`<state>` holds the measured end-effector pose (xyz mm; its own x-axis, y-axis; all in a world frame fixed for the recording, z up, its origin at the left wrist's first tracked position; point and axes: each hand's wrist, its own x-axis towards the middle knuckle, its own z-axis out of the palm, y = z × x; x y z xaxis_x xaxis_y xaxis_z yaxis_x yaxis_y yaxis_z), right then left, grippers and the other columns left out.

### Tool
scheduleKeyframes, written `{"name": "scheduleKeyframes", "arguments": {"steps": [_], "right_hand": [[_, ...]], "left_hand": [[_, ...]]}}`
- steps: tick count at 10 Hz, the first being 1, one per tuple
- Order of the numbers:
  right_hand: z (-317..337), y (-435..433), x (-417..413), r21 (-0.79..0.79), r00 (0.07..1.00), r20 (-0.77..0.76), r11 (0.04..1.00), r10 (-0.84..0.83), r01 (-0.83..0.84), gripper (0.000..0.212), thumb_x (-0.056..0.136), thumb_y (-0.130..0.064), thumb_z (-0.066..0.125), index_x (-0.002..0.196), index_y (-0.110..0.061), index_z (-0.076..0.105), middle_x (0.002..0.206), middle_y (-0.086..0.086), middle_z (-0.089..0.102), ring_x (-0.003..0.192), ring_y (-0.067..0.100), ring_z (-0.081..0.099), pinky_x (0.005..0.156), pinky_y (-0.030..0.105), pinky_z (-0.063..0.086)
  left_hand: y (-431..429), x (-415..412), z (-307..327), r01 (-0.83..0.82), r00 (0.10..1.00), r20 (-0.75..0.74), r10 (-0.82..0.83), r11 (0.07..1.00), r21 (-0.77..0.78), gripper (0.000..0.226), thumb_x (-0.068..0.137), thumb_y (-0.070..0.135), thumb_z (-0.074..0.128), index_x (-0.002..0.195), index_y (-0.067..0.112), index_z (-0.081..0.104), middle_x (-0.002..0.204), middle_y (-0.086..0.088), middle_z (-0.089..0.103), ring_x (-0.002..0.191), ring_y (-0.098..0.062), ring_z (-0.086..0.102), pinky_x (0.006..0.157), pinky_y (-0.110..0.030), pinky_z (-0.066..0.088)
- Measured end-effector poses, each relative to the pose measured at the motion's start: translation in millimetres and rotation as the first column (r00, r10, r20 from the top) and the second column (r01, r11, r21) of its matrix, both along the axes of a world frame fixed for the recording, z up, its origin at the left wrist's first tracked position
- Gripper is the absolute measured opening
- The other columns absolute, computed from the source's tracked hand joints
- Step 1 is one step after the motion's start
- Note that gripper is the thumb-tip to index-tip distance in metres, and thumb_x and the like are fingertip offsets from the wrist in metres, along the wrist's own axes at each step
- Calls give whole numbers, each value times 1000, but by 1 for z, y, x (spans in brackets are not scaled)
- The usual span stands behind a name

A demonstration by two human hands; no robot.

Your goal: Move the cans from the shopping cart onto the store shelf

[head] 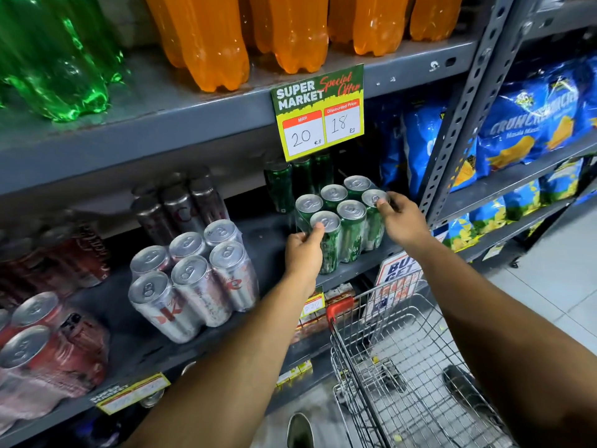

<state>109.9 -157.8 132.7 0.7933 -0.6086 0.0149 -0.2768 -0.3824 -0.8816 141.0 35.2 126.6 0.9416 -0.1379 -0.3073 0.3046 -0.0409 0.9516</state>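
Observation:
A shrink-wrapped pack of green cans (347, 221) stands upright on the grey middle shelf (271, 231), near its front edge. My left hand (303, 253) grips the pack's near-left can, thumb on its lid. My right hand (402, 223) holds the pack's right end, thumb on the far-right can's lid. The wire shopping cart (403, 367) sits below at the lower right, and no cans show in its basket.
A silver can pack (193, 276) and red can packs (42, 344) sit to the left on the same shelf. Loose green cans (300, 179) stand behind. Orange bottles (290, 30) and green bottles (55, 53) fill the shelf above. A price sign (319, 113) hangs overhead. Blue chip bags (529, 124) lie right.

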Motion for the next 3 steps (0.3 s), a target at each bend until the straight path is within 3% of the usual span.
{"name": "scheduleKeyframes", "arguments": {"steps": [2,3], "right_hand": [[2,-1,-2,-51,999,-6,998,47,-47,58,92,-48,42,142,-19,35,144,7,48,130,27,45,96,29,33],[9,2,-16,-105,998,-16,992,69,-70,62,94,-46,41,146,-17,26,150,7,40,136,26,39,101,27,29]], "left_hand": [[-1,-2,-3,31,998,58,-32,999,21,34,89,49,55,89,15,53,77,5,54,71,-11,49,60,-25,38],[7,-11,6,66,992,99,-78,991,115,35,92,49,51,97,15,57,85,2,57,81,-17,55,64,-28,40]]}}
